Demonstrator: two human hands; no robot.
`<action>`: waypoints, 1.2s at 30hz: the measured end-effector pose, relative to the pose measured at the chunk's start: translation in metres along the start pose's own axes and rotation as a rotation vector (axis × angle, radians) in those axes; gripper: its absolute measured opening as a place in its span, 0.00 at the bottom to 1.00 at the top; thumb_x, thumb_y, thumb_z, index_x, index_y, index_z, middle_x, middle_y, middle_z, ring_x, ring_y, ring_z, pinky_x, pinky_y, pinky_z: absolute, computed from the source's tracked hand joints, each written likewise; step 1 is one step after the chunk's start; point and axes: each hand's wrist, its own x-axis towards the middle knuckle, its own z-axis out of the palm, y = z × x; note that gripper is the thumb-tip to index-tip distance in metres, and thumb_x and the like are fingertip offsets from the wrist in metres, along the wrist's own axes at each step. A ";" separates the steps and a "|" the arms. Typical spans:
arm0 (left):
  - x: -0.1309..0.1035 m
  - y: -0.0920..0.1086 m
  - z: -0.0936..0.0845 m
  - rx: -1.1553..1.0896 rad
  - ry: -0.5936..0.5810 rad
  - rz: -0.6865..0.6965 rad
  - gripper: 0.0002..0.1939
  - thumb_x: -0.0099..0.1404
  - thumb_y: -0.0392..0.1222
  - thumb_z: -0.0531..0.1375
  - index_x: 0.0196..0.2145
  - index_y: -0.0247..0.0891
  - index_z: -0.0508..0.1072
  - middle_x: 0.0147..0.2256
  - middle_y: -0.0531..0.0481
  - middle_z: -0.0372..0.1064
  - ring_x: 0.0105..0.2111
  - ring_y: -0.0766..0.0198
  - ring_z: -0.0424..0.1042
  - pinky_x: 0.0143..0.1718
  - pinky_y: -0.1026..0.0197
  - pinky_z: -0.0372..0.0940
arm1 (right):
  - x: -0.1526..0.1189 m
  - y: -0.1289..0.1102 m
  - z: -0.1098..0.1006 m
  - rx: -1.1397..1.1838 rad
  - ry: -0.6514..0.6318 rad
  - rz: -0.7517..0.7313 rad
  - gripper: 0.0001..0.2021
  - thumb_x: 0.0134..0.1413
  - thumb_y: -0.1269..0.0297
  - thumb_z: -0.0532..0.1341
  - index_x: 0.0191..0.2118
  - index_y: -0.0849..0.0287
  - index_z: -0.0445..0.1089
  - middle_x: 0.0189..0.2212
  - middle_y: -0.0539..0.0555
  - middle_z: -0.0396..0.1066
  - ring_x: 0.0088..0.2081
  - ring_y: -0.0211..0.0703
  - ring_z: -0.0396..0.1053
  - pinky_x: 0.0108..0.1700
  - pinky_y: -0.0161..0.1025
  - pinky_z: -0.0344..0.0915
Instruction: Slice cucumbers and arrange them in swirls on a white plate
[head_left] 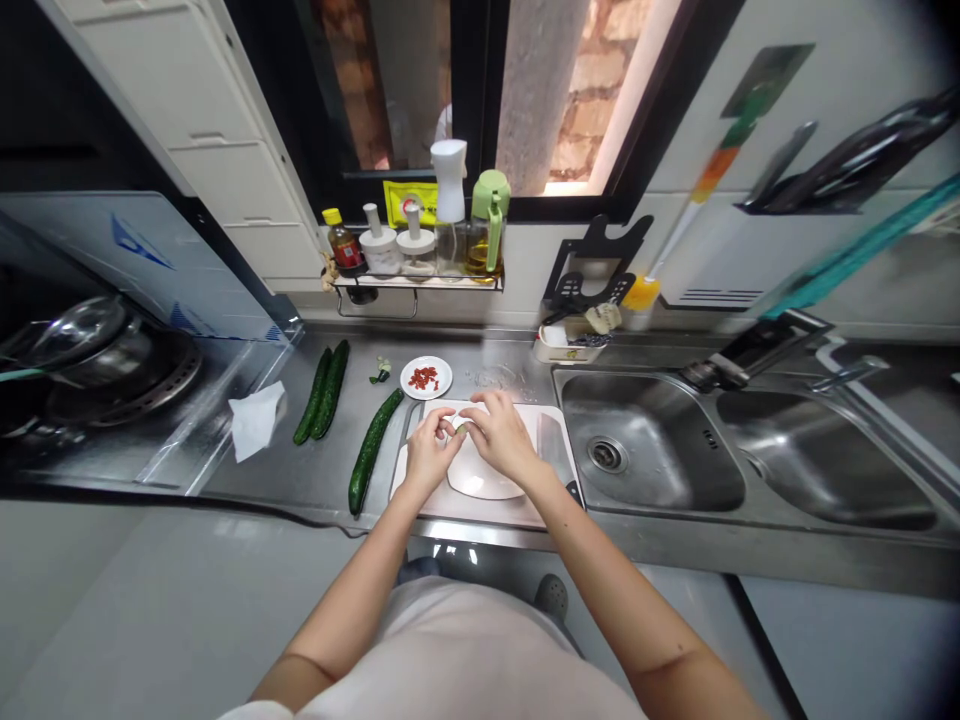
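resting on the stove at the far left is a lidded pot (97, 345). a crumpled white paper (256, 420) lies on the metal counter (255, 485), then two cucumbers (321, 395) side by side. next come some small green scraps (380, 371) and a third cucumber (374, 452), slanting just beside the cutting board (435, 505). behind the board, a small white plate (447, 371) holds red pieces (424, 379). the left hand (429, 452) is narrow, its fingertips pinching a small green piece (461, 428) above a white dish (484, 478) on the board. the right hand (501, 435) meets it there, fingers curled and thumb near the piece; whether it grips or only touches, i cannot tell. right of the dish, a knife (553, 445) lies on the board, its dark handle toward the person, and the double sink (652, 440) follows.
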 end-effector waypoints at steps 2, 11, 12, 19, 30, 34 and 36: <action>-0.001 0.005 -0.001 -0.013 -0.008 0.005 0.16 0.59 0.42 0.63 0.45 0.41 0.69 0.29 0.54 0.69 0.30 0.67 0.65 0.35 0.64 0.60 | 0.000 0.002 0.000 0.025 -0.027 -0.003 0.09 0.58 0.69 0.57 0.41 0.54 0.74 0.47 0.59 0.65 0.51 0.53 0.58 0.50 0.51 0.63; -0.006 0.015 0.001 -0.256 0.200 -0.166 0.37 0.51 0.43 0.68 0.57 0.43 0.61 0.46 0.47 0.65 0.31 0.69 0.64 0.34 0.66 0.60 | -0.001 0.011 0.008 0.406 0.125 0.296 0.07 0.56 0.64 0.57 0.31 0.56 0.71 0.37 0.54 0.70 0.45 0.47 0.64 0.48 0.46 0.63; -0.007 0.016 0.001 -0.311 0.216 -0.202 0.34 0.52 0.45 0.68 0.56 0.42 0.62 0.46 0.46 0.65 0.31 0.70 0.64 0.33 0.66 0.60 | 0.000 0.012 0.008 0.480 0.167 0.371 0.08 0.55 0.61 0.57 0.30 0.56 0.71 0.35 0.54 0.71 0.44 0.47 0.65 0.46 0.44 0.64; -0.005 0.032 0.003 -0.574 0.057 -0.333 0.14 0.58 0.50 0.63 0.36 0.36 0.71 0.32 0.50 0.68 0.32 0.67 0.67 0.35 0.66 0.60 | 0.000 0.006 -0.002 0.826 0.215 0.637 0.10 0.47 0.55 0.59 0.27 0.57 0.69 0.30 0.50 0.72 0.35 0.41 0.68 0.42 0.39 0.64; 0.009 0.048 -0.008 -0.832 -0.274 -0.700 0.26 0.57 0.63 0.59 0.27 0.33 0.71 0.20 0.52 0.65 0.17 0.75 0.58 0.17 0.70 0.42 | -0.010 0.003 -0.001 0.775 0.214 0.564 0.10 0.50 0.55 0.60 0.30 0.56 0.72 0.34 0.52 0.73 0.40 0.43 0.69 0.41 0.39 0.65; 0.010 0.045 -0.010 -0.993 -0.414 -0.864 0.25 0.54 0.62 0.61 0.28 0.33 0.71 0.19 0.53 0.64 0.15 0.76 0.57 0.14 0.72 0.39 | -0.015 0.003 0.000 0.638 0.240 0.375 0.09 0.54 0.56 0.60 0.33 0.54 0.74 0.38 0.54 0.72 0.45 0.45 0.67 0.44 0.41 0.64; 0.011 0.044 -0.010 -1.045 -0.410 -0.893 0.21 0.53 0.57 0.64 0.29 0.34 0.70 0.20 0.55 0.63 0.16 0.77 0.57 0.14 0.73 0.39 | -0.018 0.004 -0.001 0.550 0.251 0.296 0.08 0.56 0.58 0.60 0.34 0.53 0.74 0.39 0.54 0.71 0.47 0.46 0.66 0.49 0.45 0.62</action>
